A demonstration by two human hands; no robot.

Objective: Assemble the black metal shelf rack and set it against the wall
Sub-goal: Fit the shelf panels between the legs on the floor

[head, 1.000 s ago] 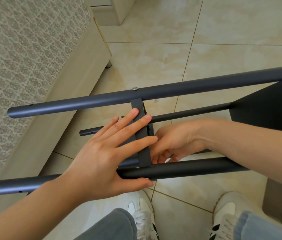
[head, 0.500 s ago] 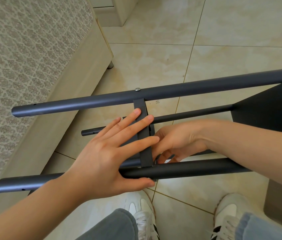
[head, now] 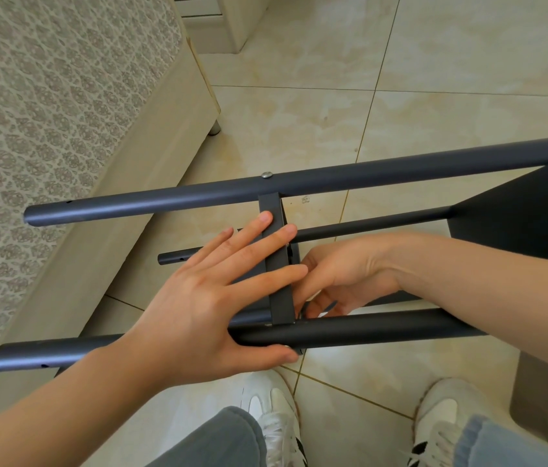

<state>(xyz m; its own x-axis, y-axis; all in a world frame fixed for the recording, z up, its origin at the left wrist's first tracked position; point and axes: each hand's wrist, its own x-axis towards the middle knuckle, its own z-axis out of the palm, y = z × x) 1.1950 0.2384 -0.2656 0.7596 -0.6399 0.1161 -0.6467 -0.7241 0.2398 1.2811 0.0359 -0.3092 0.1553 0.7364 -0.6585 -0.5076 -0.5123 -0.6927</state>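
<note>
Flat black metal crossbar [head: 281,299] is still pressed by spread left hand [head: 191,308]; grip of right hand [head: 350,274] is hidden; fastening judged unfinished.

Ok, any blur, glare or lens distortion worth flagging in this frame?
Head view: left hand and right hand both sharp, no motion blur; mild wide-angle stretch toward the edges; soft sheen on the floor tiles, a pale highlight along the near tube, nothing blown out; shadows soft.
</note>
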